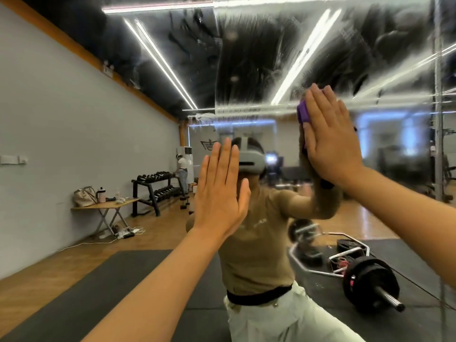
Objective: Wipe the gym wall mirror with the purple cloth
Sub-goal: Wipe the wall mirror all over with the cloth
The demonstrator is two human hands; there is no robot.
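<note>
The gym wall mirror (259,58) fills most of the view, its upper part streaked and smeared. My right hand (330,137) lies flat with straight fingers and presses the purple cloth (303,114) against the glass; only the cloth's left edge shows past my fingers. My left hand (219,191) is spread flat against the mirror lower and to the left, holding nothing. My reflection in a tan shirt shows behind both hands.
A grey wall runs along the left. A folding table (106,206) with a bag and a dumbbell rack (158,191) stand beside it, with another person farther off. A loaded barbell (370,280) and dark mats lie on the wood floor at the right.
</note>
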